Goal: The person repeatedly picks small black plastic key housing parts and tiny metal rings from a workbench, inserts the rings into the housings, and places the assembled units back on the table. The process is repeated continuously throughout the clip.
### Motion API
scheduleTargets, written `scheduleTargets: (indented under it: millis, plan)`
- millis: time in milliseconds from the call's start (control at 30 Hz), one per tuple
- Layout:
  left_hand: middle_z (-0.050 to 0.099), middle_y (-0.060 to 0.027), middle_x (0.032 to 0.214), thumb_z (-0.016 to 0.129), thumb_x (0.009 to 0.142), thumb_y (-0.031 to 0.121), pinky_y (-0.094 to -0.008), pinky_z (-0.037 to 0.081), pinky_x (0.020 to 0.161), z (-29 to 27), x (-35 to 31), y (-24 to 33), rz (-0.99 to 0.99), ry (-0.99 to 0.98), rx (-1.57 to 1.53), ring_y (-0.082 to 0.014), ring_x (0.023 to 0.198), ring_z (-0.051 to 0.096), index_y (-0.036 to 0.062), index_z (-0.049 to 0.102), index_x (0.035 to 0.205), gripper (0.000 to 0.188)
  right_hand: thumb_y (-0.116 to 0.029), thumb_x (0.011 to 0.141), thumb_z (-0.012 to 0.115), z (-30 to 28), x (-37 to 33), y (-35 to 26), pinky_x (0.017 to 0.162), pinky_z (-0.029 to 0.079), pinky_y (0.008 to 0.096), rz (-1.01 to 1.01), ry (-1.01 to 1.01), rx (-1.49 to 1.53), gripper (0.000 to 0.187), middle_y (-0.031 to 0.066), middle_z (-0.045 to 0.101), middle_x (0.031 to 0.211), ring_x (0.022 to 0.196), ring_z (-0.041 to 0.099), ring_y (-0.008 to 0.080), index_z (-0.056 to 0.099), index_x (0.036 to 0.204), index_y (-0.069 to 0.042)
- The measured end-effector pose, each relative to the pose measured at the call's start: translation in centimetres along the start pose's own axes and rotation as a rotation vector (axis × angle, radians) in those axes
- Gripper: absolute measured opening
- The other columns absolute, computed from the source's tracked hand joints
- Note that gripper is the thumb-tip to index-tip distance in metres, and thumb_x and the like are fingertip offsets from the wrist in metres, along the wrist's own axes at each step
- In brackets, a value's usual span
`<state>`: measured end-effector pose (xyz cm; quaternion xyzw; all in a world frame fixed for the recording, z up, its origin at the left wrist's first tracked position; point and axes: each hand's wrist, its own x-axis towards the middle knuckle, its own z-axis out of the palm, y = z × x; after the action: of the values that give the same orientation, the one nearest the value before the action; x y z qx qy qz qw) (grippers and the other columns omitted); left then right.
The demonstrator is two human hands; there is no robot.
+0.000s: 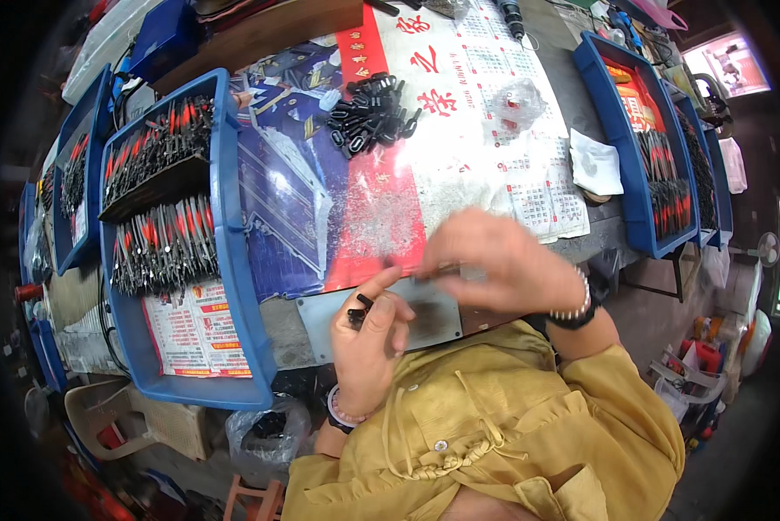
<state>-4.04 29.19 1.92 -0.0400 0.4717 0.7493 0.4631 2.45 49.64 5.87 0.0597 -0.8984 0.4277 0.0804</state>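
Centrally, small black plastic clips (356, 314) are pinched in the curled left hand (368, 347) over a grey metal plate (425, 317); the right hand (494, 269) is blurred, its grip unclear; light, stiff, probably best nipped edgewise; more clips (373, 115) are heaped beyond

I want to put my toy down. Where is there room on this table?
On the paper-covered middle, between the pile of black parts and the hands. It is crowded in the blue trays of tools on both sides.

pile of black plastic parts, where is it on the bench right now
In the head view the pile of black plastic parts lies at the far middle of the bench, on the red-and-white calendar sheet, right of the big blue tray of pliers.
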Motion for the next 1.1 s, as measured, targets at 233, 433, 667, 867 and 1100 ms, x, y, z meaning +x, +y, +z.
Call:
scheduleTargets:
  millis: [233,433,667,867,1100]
  plan:
    - [0.055,0.002,0.065,0.059,0.09,0.005,-0.0184,0.033,0.048,1.7,0.1,-0.5,-0.053,-0.113,0.325,-0.0032,0.053,0.045,-0.0026,0.063,0.103,0.015,-0.001,0.074,0.063,0.7,-3.7,-0.9,0.071,0.046,0.0351,-0.079,0.04,0.024,0.014,0.0062,0.056,0.083,0.08,0.056,0.0258,0.058,0.086,-0.005]
    - [0.059,-0.0001,0.069,0.06,0.089,0.006,-0.0188,0.033,0.047,2.4,2.3,-2.5,-0.014,-0.061,0.253,-0.0035,0.053,0.045,-0.002,0.062,0.107,0.02,-0.006,0.077,0.067,1.0,-4.5,1.5,0.074,0.049,0.0343,0.142,0.098,0.275,0.019,0.0107,0.06,0.088,0.083,0.06,0.0281,0.06,0.094,0.0]
    - [0.063,-0.0128,0.088,0.055,0.091,0.006,-0.0213,0.037,0.044,0.1,1.8,-2.0,0.125,0.01,-0.229,-0.0082,0.051,0.046,0.0002,0.054,0.109,0.018,-0.009,0.083,0.063,1.9,-4.8,2.5,0.073,0.051,0.0325,0.341,0.208,0.179,0.016,0.0113,0.062,0.087,0.081,0.063,0.0246,0.061,0.096,0.0]
    - [0.062,-0.0159,0.089,0.055,0.09,0.008,-0.0222,0.037,0.044,-1.5,0.9,-0.3,0.153,-0.002,-0.358,-0.0104,0.051,0.046,0.0041,0.051,0.101,0.013,-0.006,0.078,0.064,5.4,-3.5,1.6,0.07,0.05,0.0373,0.26,0.118,-0.28,0.026,0.0106,0.056,0.095,0.082,0.06,0.0311,0.058,0.103,-0.005]
    - [0.064,-0.0209,0.09,0.055,0.087,0.004,-0.0232,0.039,0.046,-1.2,-0.1,-0.3,0.006,-0.075,-0.313,-0.0124,0.05,0.048,0.0058,0.047,0.095,0.011,-0.005,0.078,0.062,5.4,-1.1,4.4,0.063,0.049,0.0389,0.216,0.118,-0.464,0.021,0.0105,0.054,0.087,0.074,0.059,0.0305,0.058,0.098,-0.005]
